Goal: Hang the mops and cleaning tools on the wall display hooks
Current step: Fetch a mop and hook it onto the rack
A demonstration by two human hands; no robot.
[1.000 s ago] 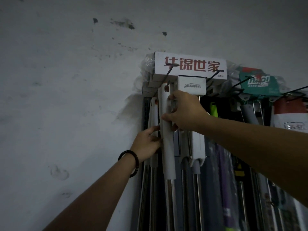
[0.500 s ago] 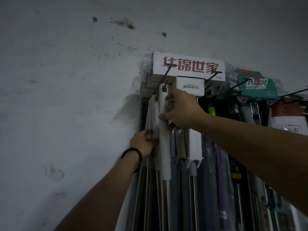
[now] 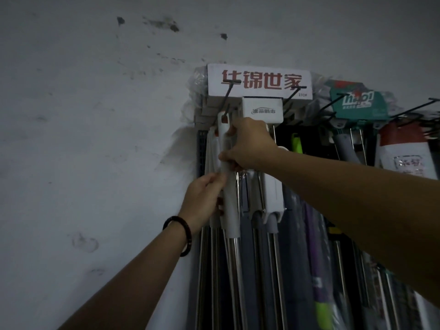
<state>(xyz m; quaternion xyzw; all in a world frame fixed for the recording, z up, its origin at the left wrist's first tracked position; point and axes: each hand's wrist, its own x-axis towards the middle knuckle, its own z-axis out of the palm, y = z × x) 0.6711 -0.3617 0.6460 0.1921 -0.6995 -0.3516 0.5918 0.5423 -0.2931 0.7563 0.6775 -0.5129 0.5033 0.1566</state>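
Note:
A mop with a white handle grip (image 3: pixel 230 210) and a steel pole stands upright against the wall display. Its top hanging hole (image 3: pixel 223 119) sits at a black wire hook (image 3: pixel 226 110). My right hand (image 3: pixel 247 144) grips the upper part of the white grip, fingers curled round it. Lower down, my left hand (image 3: pixel 202 201) holds the same grip from the left side. More white-handled mops (image 3: pixel 273 201) hang just right of it, under a white box with red lettering (image 3: pixel 259 83).
A stained white wall (image 3: pixel 95 139) fills the left. Black wire hooks (image 3: pixel 333 104) jut out along the top right, bearing a teal package (image 3: pixel 357 101) and a red-and-white pack (image 3: pixel 404 148). Several steel poles and wrapped handles (image 3: pixel 309 270) hang densely below.
My left hand has shifted from the mops behind onto the front mop's white grip. The right hand keeps its hold near the top; the view has drifted slightly.

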